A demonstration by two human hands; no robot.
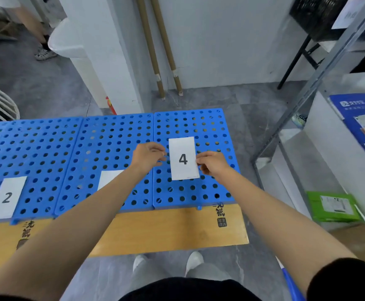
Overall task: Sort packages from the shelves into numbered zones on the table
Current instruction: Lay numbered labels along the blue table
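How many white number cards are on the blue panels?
3. Card 2 lies at the left; a middle card is partly hidden by the left forearm; card 4, on the right panel, is pinched by the right hand. Others may lie out of view.

Top: black, short-sleeved, plain fabric. R sleeve [346, 281] ends approx. at the elbow, with a rounded hem. Only a thin dark strip of L sleeve [1, 298] shows at the frame's bottom edge. Shirt front [183, 290] is the same black, w/ a curved lower edge. Forearms uncovered from the sleeves down to L hand [147, 156] and R hand [213, 164]. Trousers [207, 271]: lt grey, soft-looking, slightly creased. Shoes: white, rounded toes, L shoe [139, 261] and R shoe [195, 258]. Laces etc. too small to make out.
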